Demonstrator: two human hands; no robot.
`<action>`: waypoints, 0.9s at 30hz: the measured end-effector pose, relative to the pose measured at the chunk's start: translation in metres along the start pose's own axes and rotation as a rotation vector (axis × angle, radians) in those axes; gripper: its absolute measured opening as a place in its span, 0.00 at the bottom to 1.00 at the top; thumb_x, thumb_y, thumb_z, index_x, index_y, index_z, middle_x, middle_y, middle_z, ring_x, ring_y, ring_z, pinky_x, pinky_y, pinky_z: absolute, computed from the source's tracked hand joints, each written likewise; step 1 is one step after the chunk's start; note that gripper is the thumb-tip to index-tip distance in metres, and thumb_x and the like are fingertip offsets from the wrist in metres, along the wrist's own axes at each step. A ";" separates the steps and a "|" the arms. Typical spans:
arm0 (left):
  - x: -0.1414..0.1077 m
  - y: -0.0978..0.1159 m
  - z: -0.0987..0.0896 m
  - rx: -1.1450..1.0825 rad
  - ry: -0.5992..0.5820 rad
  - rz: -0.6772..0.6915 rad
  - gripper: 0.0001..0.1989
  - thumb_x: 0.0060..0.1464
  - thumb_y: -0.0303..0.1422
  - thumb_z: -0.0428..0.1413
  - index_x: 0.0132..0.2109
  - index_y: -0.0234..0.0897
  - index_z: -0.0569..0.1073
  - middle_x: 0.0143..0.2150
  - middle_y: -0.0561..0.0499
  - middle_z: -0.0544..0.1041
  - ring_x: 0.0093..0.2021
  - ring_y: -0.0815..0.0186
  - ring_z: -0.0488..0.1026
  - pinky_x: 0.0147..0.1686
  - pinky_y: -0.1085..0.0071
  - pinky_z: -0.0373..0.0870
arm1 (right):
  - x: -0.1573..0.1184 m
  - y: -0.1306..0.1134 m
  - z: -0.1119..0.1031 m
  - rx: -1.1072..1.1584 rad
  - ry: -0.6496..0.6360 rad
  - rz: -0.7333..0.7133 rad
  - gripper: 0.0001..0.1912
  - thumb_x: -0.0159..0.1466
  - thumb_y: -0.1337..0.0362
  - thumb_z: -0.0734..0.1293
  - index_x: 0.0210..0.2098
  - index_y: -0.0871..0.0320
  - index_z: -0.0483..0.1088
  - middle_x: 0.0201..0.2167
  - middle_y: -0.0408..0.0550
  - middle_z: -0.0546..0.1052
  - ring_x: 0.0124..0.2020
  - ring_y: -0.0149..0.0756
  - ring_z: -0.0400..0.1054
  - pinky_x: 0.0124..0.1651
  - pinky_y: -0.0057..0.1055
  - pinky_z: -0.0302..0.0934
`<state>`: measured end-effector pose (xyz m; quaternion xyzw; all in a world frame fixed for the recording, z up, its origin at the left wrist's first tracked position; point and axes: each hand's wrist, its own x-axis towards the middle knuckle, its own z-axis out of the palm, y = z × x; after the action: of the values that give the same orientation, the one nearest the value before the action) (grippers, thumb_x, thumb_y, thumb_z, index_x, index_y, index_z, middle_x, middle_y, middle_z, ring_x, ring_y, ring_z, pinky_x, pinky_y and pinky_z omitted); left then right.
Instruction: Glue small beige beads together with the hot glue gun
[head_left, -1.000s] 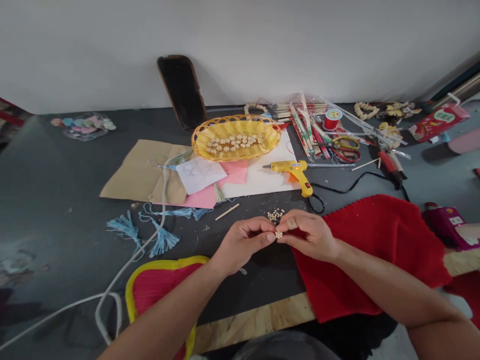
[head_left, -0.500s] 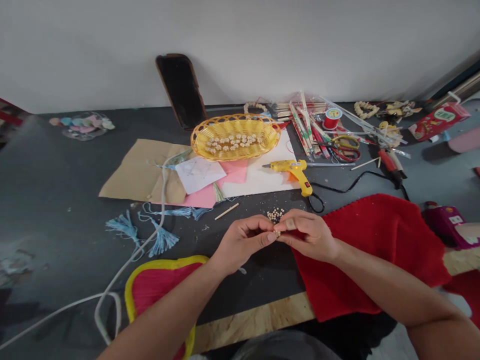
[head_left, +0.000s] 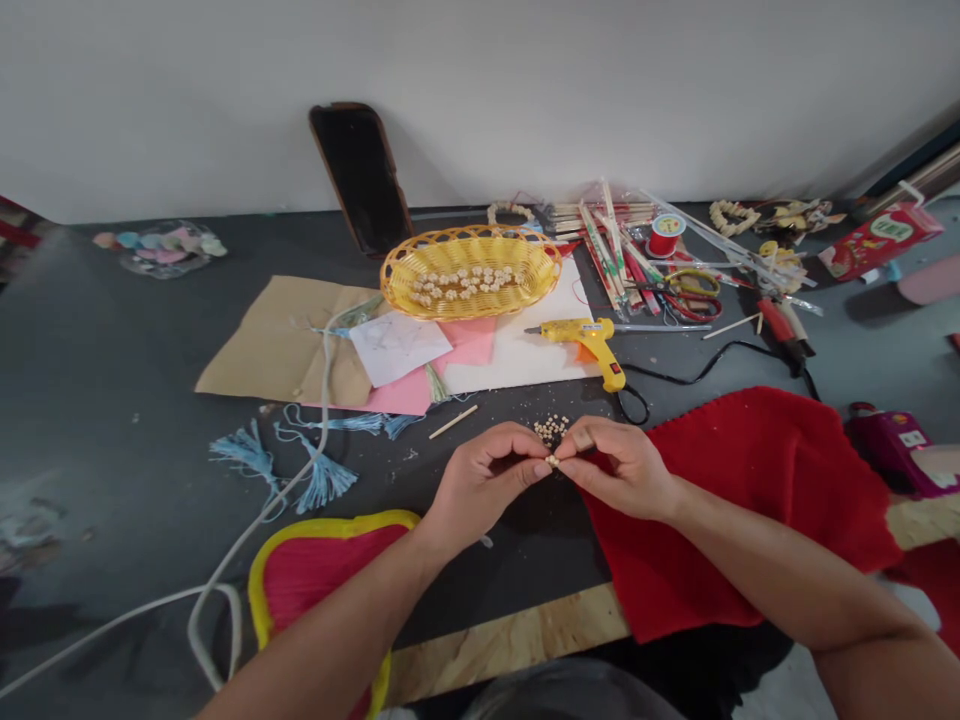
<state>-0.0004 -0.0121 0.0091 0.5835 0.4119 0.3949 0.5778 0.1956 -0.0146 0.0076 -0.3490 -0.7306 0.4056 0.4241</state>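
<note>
My left hand and my right hand meet above the dark table, thumbs and forefingers pinching a tiny pale cluster of pieces between them. It looks like a small flower of wooden bits, though its detail is too small to make out. Just beyond my fingertips lies a loose pile of small pale round pieces. Farther back, a yellow woven basket holds several similar little flower-shaped clusters. A yellow glue gun rests on its side between the basket and my right hand.
Red felt lies under my right forearm. A white cable runs past blue tassels at left. Scissors, a red thread spool and wrapped sticks crowd the back right. A phone leans on the wall.
My fingers have shifted slightly around the small cluster, and it shows a little more clearly between the fingertips. The things on the table have stayed put.
</note>
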 end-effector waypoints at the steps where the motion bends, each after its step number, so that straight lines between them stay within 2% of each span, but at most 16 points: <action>1: 0.000 0.000 0.000 0.011 -0.004 0.011 0.02 0.51 0.28 0.62 0.32 0.34 0.78 0.33 0.49 0.76 0.33 0.68 0.73 0.35 0.74 0.69 | 0.000 0.000 0.000 0.009 0.000 0.019 0.02 0.62 0.70 0.68 0.35 0.58 0.72 0.29 0.45 0.76 0.30 0.28 0.70 0.35 0.25 0.66; 9: -0.001 0.002 0.000 0.107 -0.022 0.087 0.02 0.53 0.27 0.61 0.32 0.35 0.79 0.33 0.48 0.76 0.34 0.67 0.74 0.34 0.73 0.69 | -0.003 0.004 0.002 0.117 -0.039 0.166 0.01 0.62 0.68 0.68 0.33 0.58 0.72 0.29 0.44 0.74 0.28 0.27 0.68 0.33 0.25 0.63; 15: -0.001 0.002 0.000 0.068 -0.019 0.042 0.04 0.53 0.30 0.61 0.31 0.35 0.78 0.32 0.48 0.76 0.33 0.67 0.72 0.34 0.72 0.68 | -0.004 0.006 0.001 0.162 -0.046 0.191 0.04 0.63 0.65 0.68 0.34 0.59 0.73 0.30 0.45 0.75 0.29 0.28 0.68 0.33 0.25 0.65; 17: -0.001 0.002 0.000 0.021 -0.019 -0.010 0.06 0.53 0.32 0.61 0.30 0.34 0.77 0.31 0.48 0.75 0.32 0.68 0.71 0.33 0.73 0.67 | -0.003 0.008 -0.001 0.153 -0.029 0.154 0.07 0.63 0.63 0.69 0.39 0.58 0.73 0.31 0.45 0.76 0.30 0.29 0.70 0.34 0.26 0.67; 20: 0.000 0.003 -0.001 -0.042 -0.038 -0.104 0.11 0.52 0.37 0.61 0.29 0.33 0.76 0.30 0.49 0.74 0.31 0.68 0.69 0.32 0.73 0.65 | -0.002 0.008 -0.002 0.085 -0.020 0.020 0.14 0.61 0.63 0.71 0.46 0.57 0.72 0.33 0.47 0.77 0.32 0.30 0.71 0.35 0.28 0.69; 23: 0.001 0.003 0.000 -0.093 -0.078 -0.171 0.14 0.51 0.40 0.62 0.28 0.32 0.75 0.28 0.51 0.72 0.28 0.70 0.65 0.30 0.74 0.62 | 0.000 0.005 -0.001 -0.014 -0.014 -0.110 0.11 0.61 0.66 0.71 0.44 0.57 0.73 0.34 0.48 0.78 0.35 0.31 0.73 0.38 0.28 0.71; 27: 0.000 0.001 0.002 -0.136 -0.098 -0.216 0.15 0.49 0.41 0.63 0.28 0.32 0.75 0.28 0.51 0.72 0.30 0.69 0.65 0.31 0.74 0.62 | 0.001 0.003 0.003 -0.073 0.015 -0.158 0.07 0.62 0.69 0.70 0.41 0.57 0.74 0.33 0.48 0.79 0.35 0.31 0.74 0.38 0.27 0.72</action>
<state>0.0015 -0.0123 0.0104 0.5140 0.4158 0.3283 0.6746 0.1933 -0.0137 0.0048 -0.3085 -0.7669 0.3412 0.4475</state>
